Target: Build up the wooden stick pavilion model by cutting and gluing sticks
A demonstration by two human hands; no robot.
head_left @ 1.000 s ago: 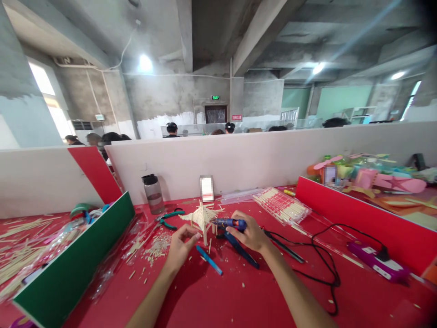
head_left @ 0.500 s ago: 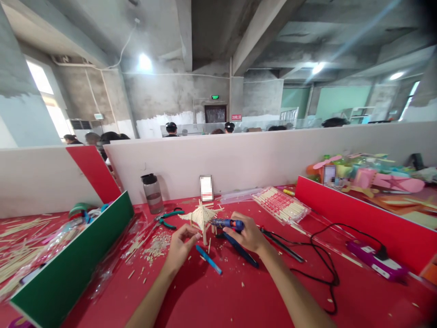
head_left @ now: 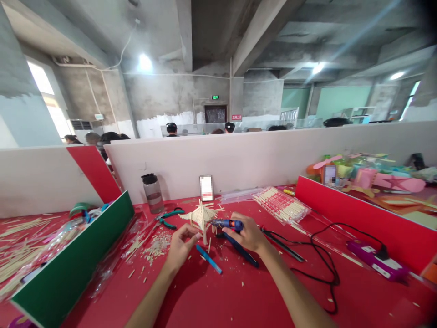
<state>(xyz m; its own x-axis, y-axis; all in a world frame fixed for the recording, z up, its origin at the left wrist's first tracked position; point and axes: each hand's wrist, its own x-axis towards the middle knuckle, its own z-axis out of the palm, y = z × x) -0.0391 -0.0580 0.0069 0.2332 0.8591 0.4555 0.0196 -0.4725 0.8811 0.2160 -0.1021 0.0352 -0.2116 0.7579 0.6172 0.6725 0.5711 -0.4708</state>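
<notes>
A small model of pale wooden sticks (head_left: 202,215), with a pointed, flared roof on stick legs, stands on the red table in front of me. My right hand (head_left: 248,233) grips a blue hot glue gun (head_left: 225,223), its nozzle at the model's right side below the roof. At the model's left, my left hand (head_left: 182,243) has thumb and fingers pinched together by a leg; whatever is between the fingertips is hidden. A blue pen (head_left: 209,259) lies just below the model. Dark blue-handled pliers (head_left: 241,250) lie under my right hand.
Teal-handled cutters (head_left: 167,222) and stick offcuts (head_left: 156,247) lie left, near a water bottle (head_left: 152,193). A phone (head_left: 206,188) leans on the white partition. Packed sticks (head_left: 282,204), a black cable (head_left: 332,269) and a purple power strip (head_left: 377,259) are right. Green (head_left: 78,255) and red (head_left: 362,223) boards flank me.
</notes>
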